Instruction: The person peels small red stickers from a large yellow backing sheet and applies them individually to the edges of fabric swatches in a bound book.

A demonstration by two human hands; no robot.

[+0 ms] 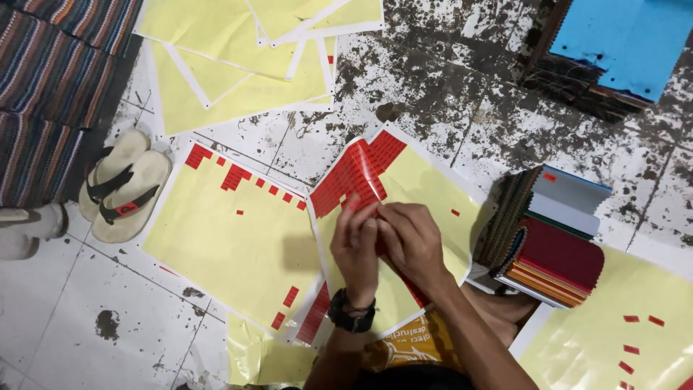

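Yellow backing sheet with red rectangular stickers (404, 180), flat on speckled floor tiles (447, 94), long axis slanting away up-left from both hands. Further left, pale sandals (123, 184) and another near-stripped yellow sheet (231, 238). Left hand (355, 249), watch on wrist, fingers narrowed, pinching at red sticker block's lower edge. Right hand (411, 242) touching it, fingers curled close; held piece hidden. Rightward, stacked colour swatch books (556, 253).

Single view: camera on my head, facing steeply down, close above the yellow backing sheet with red rectangular stickers (404, 217) before my knees.
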